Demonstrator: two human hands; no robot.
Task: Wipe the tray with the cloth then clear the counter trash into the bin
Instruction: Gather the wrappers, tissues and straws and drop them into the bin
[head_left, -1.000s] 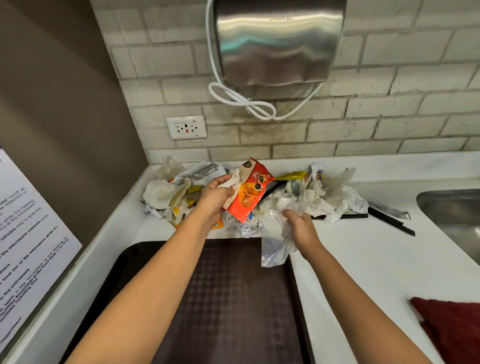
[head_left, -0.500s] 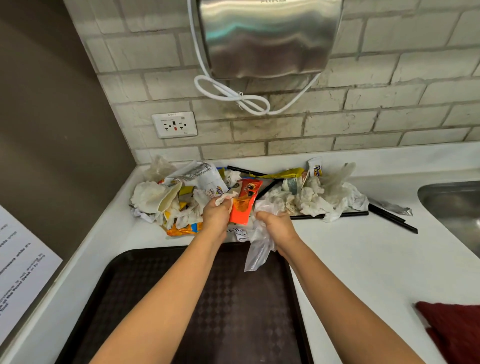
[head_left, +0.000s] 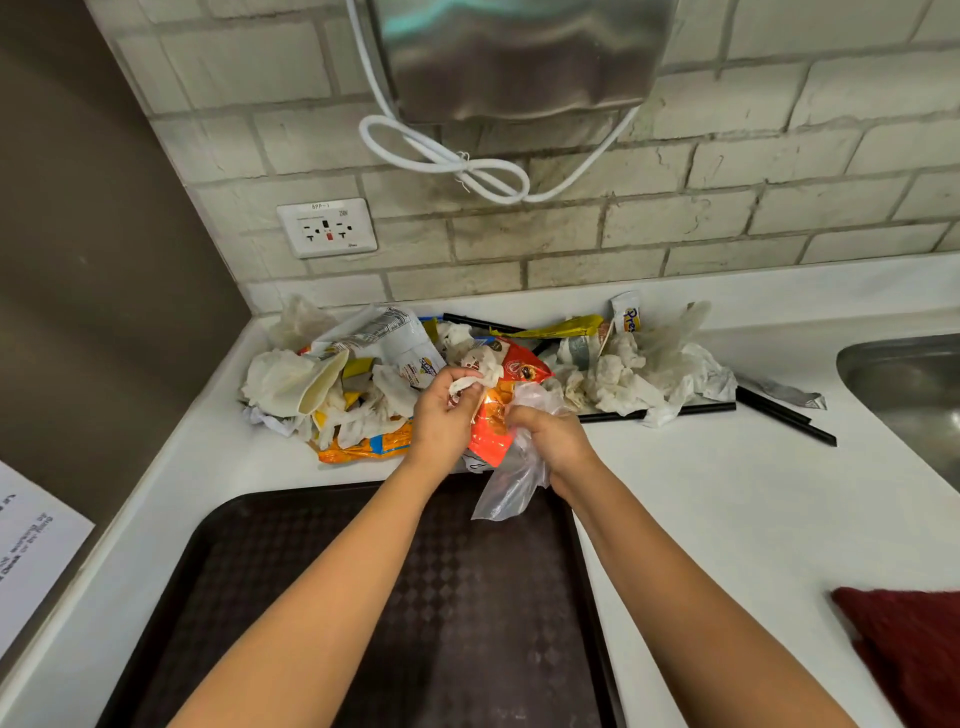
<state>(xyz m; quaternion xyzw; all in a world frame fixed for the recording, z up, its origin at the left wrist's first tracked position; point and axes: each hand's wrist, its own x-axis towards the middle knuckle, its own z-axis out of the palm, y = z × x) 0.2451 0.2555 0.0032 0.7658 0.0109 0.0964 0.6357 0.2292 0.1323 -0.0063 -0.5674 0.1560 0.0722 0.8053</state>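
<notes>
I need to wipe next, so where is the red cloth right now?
In the head view the red cloth lies at the lower right corner, on the white counter, right of the dark tray and nearer than the sink.

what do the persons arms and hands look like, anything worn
Both forearms are bare up to the bottom edge of the picture, with no sleeves in view. No glove, watch, bracelet or ring shows on the left hand or the right hand.

Head-worn view, angled down, close over counter (head_left: 727, 493), facing brick wall (head_left: 675, 228)
</notes>
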